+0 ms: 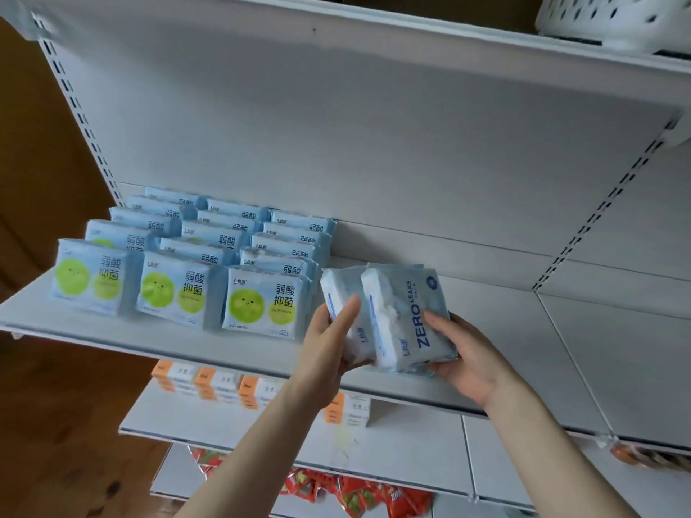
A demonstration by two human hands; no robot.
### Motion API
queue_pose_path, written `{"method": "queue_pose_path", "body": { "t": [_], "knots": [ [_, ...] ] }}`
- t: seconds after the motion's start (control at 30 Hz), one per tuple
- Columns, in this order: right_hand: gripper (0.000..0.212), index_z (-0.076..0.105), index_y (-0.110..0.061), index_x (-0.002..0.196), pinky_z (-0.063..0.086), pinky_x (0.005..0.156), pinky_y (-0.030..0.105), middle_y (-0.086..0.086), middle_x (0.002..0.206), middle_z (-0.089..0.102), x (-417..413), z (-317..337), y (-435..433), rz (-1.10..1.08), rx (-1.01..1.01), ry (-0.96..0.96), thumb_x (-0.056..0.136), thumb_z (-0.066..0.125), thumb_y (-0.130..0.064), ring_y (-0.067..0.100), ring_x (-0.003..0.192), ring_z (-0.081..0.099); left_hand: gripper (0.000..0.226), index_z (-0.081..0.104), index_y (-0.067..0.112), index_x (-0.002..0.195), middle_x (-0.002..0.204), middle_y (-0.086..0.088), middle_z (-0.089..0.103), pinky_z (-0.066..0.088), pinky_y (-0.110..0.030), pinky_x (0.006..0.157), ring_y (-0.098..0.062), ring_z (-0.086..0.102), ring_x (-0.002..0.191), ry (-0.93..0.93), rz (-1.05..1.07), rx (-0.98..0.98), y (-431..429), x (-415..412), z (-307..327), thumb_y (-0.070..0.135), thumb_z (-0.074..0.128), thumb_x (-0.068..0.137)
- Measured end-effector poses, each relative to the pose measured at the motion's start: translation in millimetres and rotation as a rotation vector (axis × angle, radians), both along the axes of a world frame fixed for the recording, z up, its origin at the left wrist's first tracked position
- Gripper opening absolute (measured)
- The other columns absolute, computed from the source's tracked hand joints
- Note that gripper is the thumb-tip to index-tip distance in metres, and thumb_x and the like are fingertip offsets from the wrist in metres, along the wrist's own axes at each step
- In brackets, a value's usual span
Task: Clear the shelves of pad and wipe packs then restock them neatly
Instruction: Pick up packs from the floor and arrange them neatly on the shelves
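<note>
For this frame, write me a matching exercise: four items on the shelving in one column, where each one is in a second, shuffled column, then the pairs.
1. green packs
2. ZERO packs
3. orange boxes
4. basket

A. on the top shelf, right end
B. on the lower shelf
C. held by the left hand and right hand
D. in rows on the middle shelf, left part

Pairs: 1-D, 2-C, 3-B, 4-A

The shelf (504,330) at the middle right looked like smooth, matt painted metal; the packs (407,315) looked like shiny soft plastic.
</note>
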State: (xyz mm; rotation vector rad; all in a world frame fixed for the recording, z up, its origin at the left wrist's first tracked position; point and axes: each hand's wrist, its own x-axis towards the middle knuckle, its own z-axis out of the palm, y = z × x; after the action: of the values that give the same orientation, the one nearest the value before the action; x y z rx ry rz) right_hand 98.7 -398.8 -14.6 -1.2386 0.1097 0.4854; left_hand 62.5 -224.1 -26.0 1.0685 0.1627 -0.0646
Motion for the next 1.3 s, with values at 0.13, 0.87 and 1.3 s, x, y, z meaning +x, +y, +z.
{"method": "queue_pose_path", "body": {
  "t": [0.13,0.87,1.3],
  "knots": [
    [0.053,0.065,-0.008,0.097,0.054,0.05,0.024,0.009,0.082,0.073,18.9,1.9,-14.8,-0.099,0.094,-0.02,0.053,0.087,-0.027,0.017,0.067,0.07,0.015,0.057,0.01,0.106,0.086,-0.007,0.07,0.059,-0.037,0.061,-0.017,0.069,0.074,0.03,0.094,0.039,3.7,5.1,-6.9,0.011,0.056,0.092],
    [0.009,0.064,-0.015,0.087,0.048,0.074,0.027,0.005,0.087,0.07,115.8,-3.0,-77.2,0.177,-0.656,-0.423,0.087,0.065,-0.024,0.021,0.085,0.065,0.039,0.055,0.023,0.117,0.112,-0.012,0.067,0.049,-0.035,0.089,-0.028,0.057,0.11,-0.96,0.652,1.659,-53.9,68.2,-30.2,0.011,0.062,0.081],
    [0.016,0.057,-0.012,0.1,0.054,0.058,0.031,0.005,0.088,0.067,128.1,16.1,-32.5,0.236,-0.307,-0.279,0.086,0.063,-0.012,0.017,0.07,0.067,0.069,0.049,0.034,0.126,0.145,-0.017,0.037,0.043,-0.03,0.092,-0.033,0.05,0.122,-0.255,0.523,1.251,-55.8,61.1,-34.3,-0.01,0.064,0.075]
  ]
}}
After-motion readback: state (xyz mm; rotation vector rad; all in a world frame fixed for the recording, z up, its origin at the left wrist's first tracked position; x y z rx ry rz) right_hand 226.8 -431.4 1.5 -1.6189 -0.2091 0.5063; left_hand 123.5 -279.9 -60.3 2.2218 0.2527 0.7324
